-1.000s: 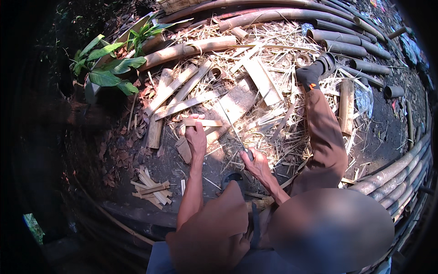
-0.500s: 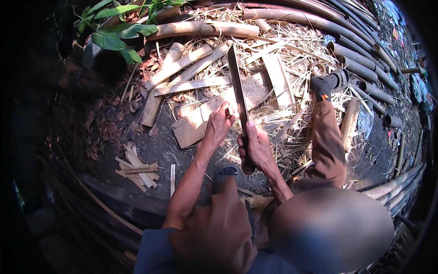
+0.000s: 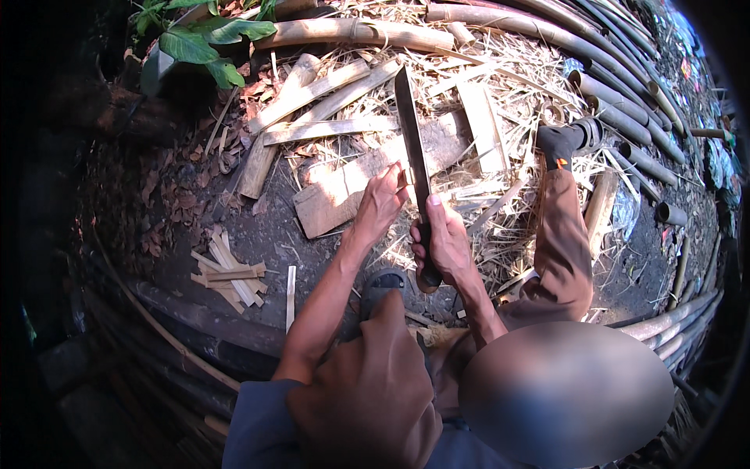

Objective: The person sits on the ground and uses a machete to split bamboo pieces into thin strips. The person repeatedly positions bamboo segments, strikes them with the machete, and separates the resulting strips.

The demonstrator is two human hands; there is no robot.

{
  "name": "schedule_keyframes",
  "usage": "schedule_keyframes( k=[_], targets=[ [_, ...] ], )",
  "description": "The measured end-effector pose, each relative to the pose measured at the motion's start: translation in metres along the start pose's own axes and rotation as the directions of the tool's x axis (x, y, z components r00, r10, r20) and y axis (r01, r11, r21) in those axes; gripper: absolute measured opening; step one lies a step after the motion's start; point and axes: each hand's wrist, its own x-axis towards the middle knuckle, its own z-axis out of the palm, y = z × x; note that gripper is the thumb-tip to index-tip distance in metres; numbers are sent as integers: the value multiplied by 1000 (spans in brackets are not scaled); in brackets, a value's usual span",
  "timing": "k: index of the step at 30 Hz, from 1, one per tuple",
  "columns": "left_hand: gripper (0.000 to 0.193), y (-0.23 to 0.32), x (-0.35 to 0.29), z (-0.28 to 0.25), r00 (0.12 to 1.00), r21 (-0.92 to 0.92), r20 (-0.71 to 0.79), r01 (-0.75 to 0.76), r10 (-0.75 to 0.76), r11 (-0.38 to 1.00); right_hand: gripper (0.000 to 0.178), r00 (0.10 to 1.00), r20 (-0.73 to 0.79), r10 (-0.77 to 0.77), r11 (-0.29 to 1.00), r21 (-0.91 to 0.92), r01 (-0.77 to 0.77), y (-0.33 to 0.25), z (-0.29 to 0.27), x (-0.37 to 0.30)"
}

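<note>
My right hand (image 3: 443, 242) grips the dark handle of a long knife (image 3: 412, 133), thumb laid along its spine. The blade points away from me, over a pale wooden plank (image 3: 336, 195) lying on the ground. My left hand (image 3: 383, 199) is curled against the blade's left side, its fingertips pinching at the blade about halfway along. Whether a small sliver sits between those fingers is not clear. Both forearms reach forward from my lap.
A small pile of cut bamboo strips (image 3: 228, 277) and one loose strip (image 3: 291, 285) lie left. Split bamboo slats (image 3: 312, 90), straw and whole bamboo poles (image 3: 617, 117) cover the ground ahead and right. My right leg (image 3: 562, 242) stretches forward; green leaves (image 3: 205, 43) grow at the upper left.
My left hand left the plank and came to the blade. The right hand lifted the knife, which now points away from me between both hands.
</note>
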Motion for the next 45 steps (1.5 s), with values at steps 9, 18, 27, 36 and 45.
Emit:
schedule_keyframes(
  k=[9, 18, 27, 36, 45],
  targets=[
    [19, 7, -1, 2, 992, -139, 17, 124, -123, 983, 54, 999, 22, -24, 999, -25, 24, 3, -2, -1],
    [17, -16, -2, 8, 996, -63, 19, 88, -87, 994, 40, 940, -8, -341, 882, -349, 317, -2, 4, -4],
    [23, -6, 5, 2, 994, -52, -50, -96, 93, 994, 42, 926, -15, -376, 813, -486, 322, -15, 6, -12],
    [48, -42, -12, 8, 996, 118, 83, 30, -40, 993, 44, 897, -13, -443, 753, -548, 364, 4, 6, 8],
    [44, -67, 2, 20, 996, 16, -71, -55, 56, 998, 36, 884, -12, -466, 757, -523, 392, 4, 4, 19]
  ],
)
